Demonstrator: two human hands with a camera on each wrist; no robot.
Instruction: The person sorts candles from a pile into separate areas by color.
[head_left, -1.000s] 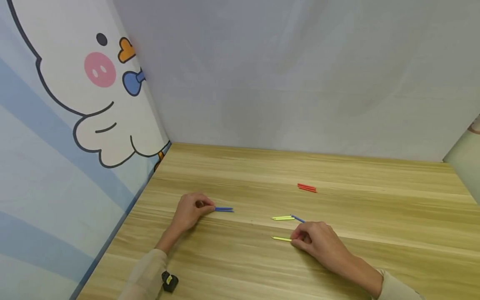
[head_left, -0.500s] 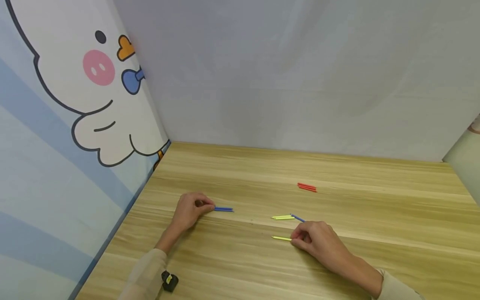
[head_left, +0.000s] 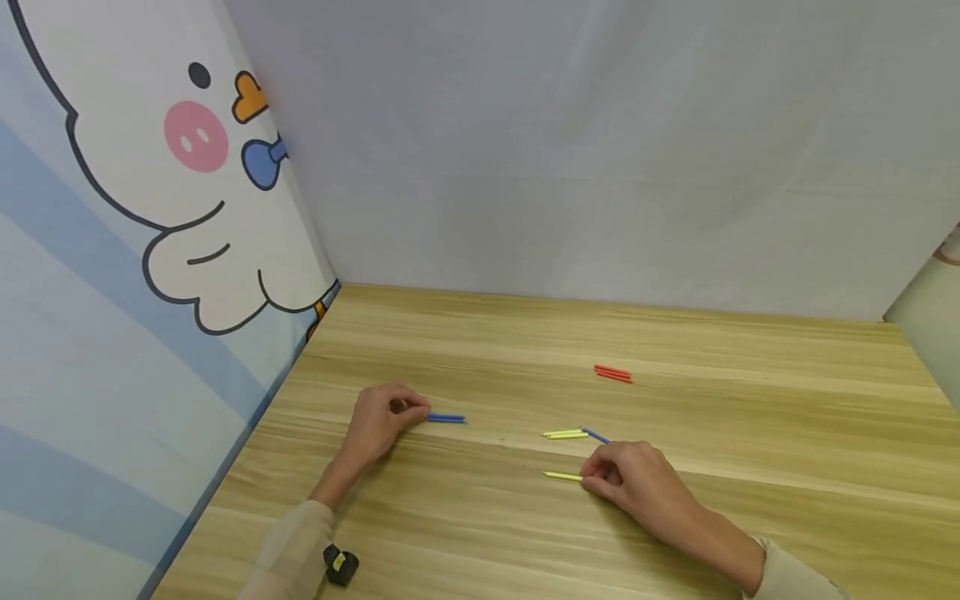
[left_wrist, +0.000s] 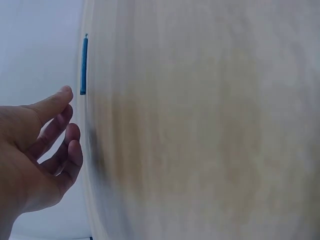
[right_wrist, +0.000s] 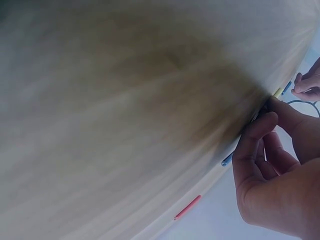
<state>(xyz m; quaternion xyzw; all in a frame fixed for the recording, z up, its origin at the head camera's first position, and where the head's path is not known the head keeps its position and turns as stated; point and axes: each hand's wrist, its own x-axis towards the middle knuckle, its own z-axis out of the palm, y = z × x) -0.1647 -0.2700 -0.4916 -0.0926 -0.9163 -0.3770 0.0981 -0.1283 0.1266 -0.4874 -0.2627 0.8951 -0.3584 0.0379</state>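
My left hand (head_left: 382, 417) has its fingertips at the near end of two thin blue sticks (head_left: 447, 418) lying side by side. In the left wrist view a small gap shows between the thumb tip and the blue stick (left_wrist: 84, 66), and the fingers are loosely bent. My right hand (head_left: 637, 483) pinches the right end of a thin yellow stick (head_left: 562, 476) with a pointed tip, low over the wooden table (head_left: 480, 533). Just beyond it lie more yellow sticks (head_left: 566, 434), with a blue stick (head_left: 596, 436) slanting from their right end, partly hidden behind the right hand.
Several red sticks (head_left: 613, 374) lie together farther back. Beside the left sleeve (head_left: 300, 542) sits a small black object (head_left: 341, 567) with a yellow patch. A grey wall sheet (head_left: 600, 167) rises behind the table, and a cartoon-printed sheet (head_left: 187, 192) stands along the left.
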